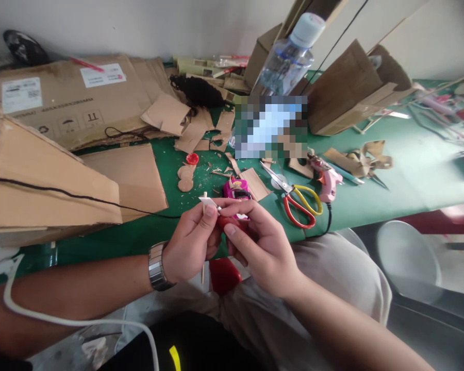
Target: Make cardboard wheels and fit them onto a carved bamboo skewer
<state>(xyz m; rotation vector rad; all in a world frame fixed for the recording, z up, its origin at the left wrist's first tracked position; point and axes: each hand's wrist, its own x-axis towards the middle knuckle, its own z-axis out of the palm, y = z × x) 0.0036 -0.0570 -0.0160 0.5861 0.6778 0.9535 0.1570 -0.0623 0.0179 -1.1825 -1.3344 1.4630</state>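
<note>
My left hand [191, 234] is closed, thumb pressing a small flat white piece [208, 202] against the fingers. A thin wooden stick pokes out by that piece, and a thin stick also shows below the hand. My right hand [261, 242] touches the left one, its fingers curled around a red rounded piece [230, 222] that the fingers partly cover. A tiny shiny bit [218, 208] sits between the hands; its kind is unclear. Just behind the fingers lies a magenta object [235, 188] with a dark strap-like part, partly hidden.
Scissors [290, 193] with red and yellow handles lie right of my hands, beside a pink glue gun [330, 180]. A water bottle [288, 59] stands behind. Cardboard scraps [195, 136], a red cap [192, 158] and cardboard discs [185, 181] litter the green table [402, 175]. Large cardboard [58, 180] stands left.
</note>
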